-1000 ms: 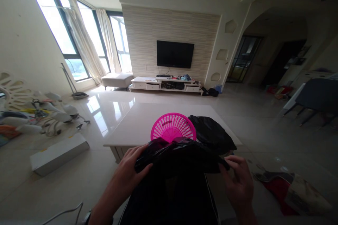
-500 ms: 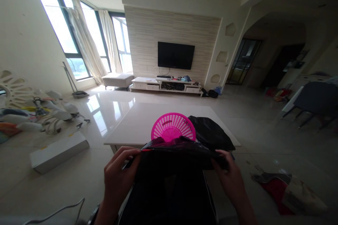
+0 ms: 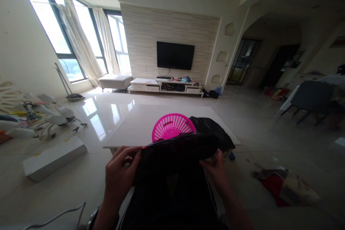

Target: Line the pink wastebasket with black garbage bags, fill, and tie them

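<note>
A dark plastic bag [image 3: 178, 151] is stretched between my two hands over my lap, close to the table's near edge. My left hand [image 3: 122, 163] pinches its left end, where a small red strip shows at the fingertips. My right hand [image 3: 214, 163] is closed on the bag's lower right edge; the fingers are dim there. Just behind the bag, a bright pink plastic basket [image 3: 175, 124] with slotted sides stands on the white table [image 3: 129, 125]; the bag hides its near side. To the basket's right, more black plastic [image 3: 215, 133] lies crumpled on the table and hangs over the edge.
A long white box [image 3: 55, 158] lies on the floor at the left, near a pile of white parts [image 3: 54, 115]. On the right floor is a red and beige cloth item [image 3: 285, 187]. Farther off are a TV stand [image 3: 151, 87] and dark chairs [image 3: 309, 97].
My right hand has moved left and inward, and the bag's right end has lifted and folded. My left hand keeps its pinch. The view has turned slightly right.
</note>
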Motion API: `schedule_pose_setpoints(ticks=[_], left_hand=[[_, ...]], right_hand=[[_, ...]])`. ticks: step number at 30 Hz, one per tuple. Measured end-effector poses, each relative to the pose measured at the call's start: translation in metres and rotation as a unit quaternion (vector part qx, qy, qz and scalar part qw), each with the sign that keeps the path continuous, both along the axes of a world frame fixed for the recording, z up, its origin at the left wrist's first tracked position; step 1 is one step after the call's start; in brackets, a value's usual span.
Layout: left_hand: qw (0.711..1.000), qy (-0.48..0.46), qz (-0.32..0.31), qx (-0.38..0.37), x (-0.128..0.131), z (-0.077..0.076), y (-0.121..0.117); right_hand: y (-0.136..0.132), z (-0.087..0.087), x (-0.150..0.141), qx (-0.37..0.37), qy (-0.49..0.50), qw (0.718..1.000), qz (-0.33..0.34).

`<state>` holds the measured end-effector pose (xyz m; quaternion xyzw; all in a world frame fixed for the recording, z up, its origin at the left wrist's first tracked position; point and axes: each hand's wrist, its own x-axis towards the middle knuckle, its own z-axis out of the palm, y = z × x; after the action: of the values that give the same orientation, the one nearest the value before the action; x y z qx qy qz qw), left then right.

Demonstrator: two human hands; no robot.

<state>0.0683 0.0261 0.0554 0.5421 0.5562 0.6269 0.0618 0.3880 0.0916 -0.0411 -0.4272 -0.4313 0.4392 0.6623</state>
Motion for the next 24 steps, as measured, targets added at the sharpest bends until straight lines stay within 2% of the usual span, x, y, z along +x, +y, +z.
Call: schedule_pose_setpoints(ticks=[3,4,6,8,14,17,22,24], left_hand=[[1.000,-0.007,-0.009,-0.002,0.003,0.003,-0.002],[1.000,-0.007,-0.009,-0.003,0.003,0.004,-0.003],[1.000,-0.008,-0.006,-0.005,0.001,0.004,-0.004],[1.000,-0.013,0.000,-0.007,-0.002,0.004,-0.004],[1.000,-0.017,0.015,-0.003,-0.009,0.001,-0.004],[1.000,-0.017,0.014,-0.006,-0.009,-0.001,-0.004],[0.999,-0.026,0.021,-0.011,-0.010,0.000,-0.004],[0.999,-0.031,0.028,-0.013,-0.011,0.000,-0.004]], right_hand=[[0.001,-0.037,-0.020,-0.114,-0.026,0.985,0.124],[0.000,-0.046,-0.025,-0.141,-0.023,0.979,0.147],[0.000,-0.055,-0.029,-0.165,0.001,0.975,0.148],[0.002,-0.051,-0.027,-0.164,0.034,0.978,0.124],[0.010,-0.008,-0.007,-0.118,0.043,0.988,0.085],[0.005,0.006,0.002,-0.103,0.060,0.991,0.058],[-0.003,0.013,0.009,-0.110,0.048,0.990,0.069],[-0.003,0.011,0.011,-0.080,0.017,0.996,0.031]])
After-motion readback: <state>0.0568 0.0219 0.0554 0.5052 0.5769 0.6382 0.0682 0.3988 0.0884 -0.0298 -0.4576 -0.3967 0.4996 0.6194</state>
